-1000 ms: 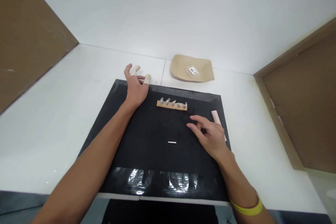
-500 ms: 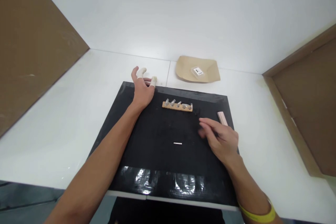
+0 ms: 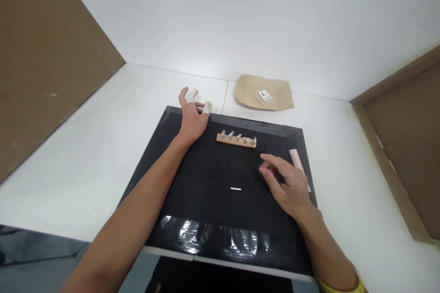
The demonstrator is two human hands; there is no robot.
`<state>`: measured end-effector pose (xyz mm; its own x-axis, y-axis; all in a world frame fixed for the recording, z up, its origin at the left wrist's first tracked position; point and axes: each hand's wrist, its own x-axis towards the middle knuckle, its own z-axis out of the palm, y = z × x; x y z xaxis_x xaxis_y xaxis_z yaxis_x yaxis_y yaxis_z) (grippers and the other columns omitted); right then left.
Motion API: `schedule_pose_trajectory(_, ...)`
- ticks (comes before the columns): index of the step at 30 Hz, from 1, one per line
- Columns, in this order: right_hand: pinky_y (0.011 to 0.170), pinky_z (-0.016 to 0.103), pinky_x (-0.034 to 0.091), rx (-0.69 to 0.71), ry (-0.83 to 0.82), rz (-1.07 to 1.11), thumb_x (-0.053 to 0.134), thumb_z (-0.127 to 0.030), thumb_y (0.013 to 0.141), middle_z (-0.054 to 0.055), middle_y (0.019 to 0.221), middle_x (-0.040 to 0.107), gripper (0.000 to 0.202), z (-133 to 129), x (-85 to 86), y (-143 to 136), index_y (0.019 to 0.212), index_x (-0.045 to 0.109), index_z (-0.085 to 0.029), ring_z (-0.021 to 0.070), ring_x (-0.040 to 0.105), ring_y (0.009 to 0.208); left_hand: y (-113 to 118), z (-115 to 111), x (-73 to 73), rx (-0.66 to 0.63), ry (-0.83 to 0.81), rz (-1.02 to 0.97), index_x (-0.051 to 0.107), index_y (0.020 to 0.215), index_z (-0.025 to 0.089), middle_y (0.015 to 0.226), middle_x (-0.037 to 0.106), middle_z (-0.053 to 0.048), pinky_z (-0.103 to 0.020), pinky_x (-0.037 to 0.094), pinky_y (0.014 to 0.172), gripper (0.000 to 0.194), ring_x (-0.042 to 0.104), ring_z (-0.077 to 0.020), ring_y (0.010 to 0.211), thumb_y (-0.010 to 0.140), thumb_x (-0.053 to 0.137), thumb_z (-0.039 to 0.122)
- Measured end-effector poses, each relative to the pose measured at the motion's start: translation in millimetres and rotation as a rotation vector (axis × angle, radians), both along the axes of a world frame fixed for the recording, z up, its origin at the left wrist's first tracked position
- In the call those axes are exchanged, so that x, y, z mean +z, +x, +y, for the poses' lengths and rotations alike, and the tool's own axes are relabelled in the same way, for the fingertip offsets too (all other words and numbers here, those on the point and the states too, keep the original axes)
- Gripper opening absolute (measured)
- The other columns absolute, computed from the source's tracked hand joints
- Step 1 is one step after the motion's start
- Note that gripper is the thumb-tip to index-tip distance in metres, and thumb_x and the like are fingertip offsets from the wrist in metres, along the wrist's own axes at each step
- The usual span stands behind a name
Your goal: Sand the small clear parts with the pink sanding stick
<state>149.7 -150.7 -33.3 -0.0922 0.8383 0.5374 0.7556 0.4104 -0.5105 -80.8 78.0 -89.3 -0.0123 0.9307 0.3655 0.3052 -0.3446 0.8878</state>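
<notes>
My left hand rests at the mat's far left edge with its fingers apart and nothing visible in them. Pale finger cots cover two of its digits. My right hand hovers over the right part of the black mat, thumb and index finger curved with a gap between them; no held thing shows. Between the hands lies a narrow wooden strip bearing several clear plastic pieces and small metal parts. A short silvery rod lies left of my right hand. Some faint dark specks near the right fingertips are too small to name.
Behind the mat stands a brown paper tray with a small labelled clear box in it. A pale pink bar lies beyond my right hand, partly hidden. Brown panels flank the white table on both sides.
The thumb and index finger of my right hand have parted from a near pinch. My left hand keeps its pose. The whole view has shifted slightly.
</notes>
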Motion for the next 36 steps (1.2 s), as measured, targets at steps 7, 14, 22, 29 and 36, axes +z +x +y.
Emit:
schedule_pose_trajectory(7, 0.082, 0.027, 0.063, 0.058, 0.043, -0.006, 0.057, -0.009, 0.105, 0.005, 0.101, 0.075, 0.019, 2, -5.1, 2, 0.111, 0.070, -0.022, 0.0147, 0.074, 0.093, 1, -4, 8.3, 0.016, -0.040, 0.063, 0.049, 0.142, 0.014, 0.170, 0.018, -0.026, -0.039, 0.059, 0.097, 0.053, 0.069, -0.0159, 0.095, 0.095, 0.068, 0.028)
schedule_pose_trajectory(14, 0.063, 0.020, 0.060, 0.027, -0.063, 0.165, 0.066, -0.011, 0.101, 0.007, 0.124, 0.072, 0.044, 2, -13.0, -1, 0.143, 0.058, -0.024, 0.0086, 0.068, 0.077, 1, -3, 7.8, 0.012, -0.033, 0.037, 0.050, 0.142, 0.015, 0.170, 0.019, -0.023, -0.036, 0.059, 0.096, 0.052, 0.069, -0.0151, 0.097, 0.095, 0.069, 0.027)
schedule_pose_trajectory(22, 0.095, 0.026, 0.063, 0.094, -0.020, 0.106, 0.063, -0.008, 0.102, 0.008, 0.126, 0.074, 0.017, 1, -8.5, 0, 0.109, 0.070, -0.021, 0.0140, 0.073, 0.111, 1, -4, 9.0, 0.028, -0.036, 0.046, 0.050, 0.142, 0.014, 0.170, 0.019, -0.024, -0.038, 0.060, 0.097, 0.052, 0.067, -0.0142, 0.094, 0.095, 0.069, 0.026)
schedule_pose_trajectory(29, 0.068, 0.021, 0.063, 0.092, -0.134, 0.189, 0.067, -0.014, 0.102, 0.014, 0.152, 0.059, 0.041, 1, -15.0, -3, 0.141, 0.062, -0.026, 0.0095, 0.070, 0.089, 0, -1, 5.4, 0.019, -0.021, 0.053, 0.051, 0.141, 0.015, 0.169, 0.021, -0.023, -0.037, 0.060, 0.095, 0.052, 0.067, -0.0137, 0.094, 0.095, 0.070, 0.027)
schedule_pose_trajectory(36, 0.065, 0.021, 0.061, 0.110, -0.219, 0.558, 0.066, -0.017, 0.103, 0.008, 0.140, 0.068, 0.014, -2, 1.1, -8, 0.096, 0.076, -0.024, 0.0105, 0.070, 0.088, 1, -1, 7.8, 0.017, -0.041, 0.057, 0.049, 0.143, 0.014, 0.168, 0.020, -0.024, -0.041, 0.061, 0.097, 0.055, 0.066, -0.0152, 0.095, 0.095, 0.070, 0.029)
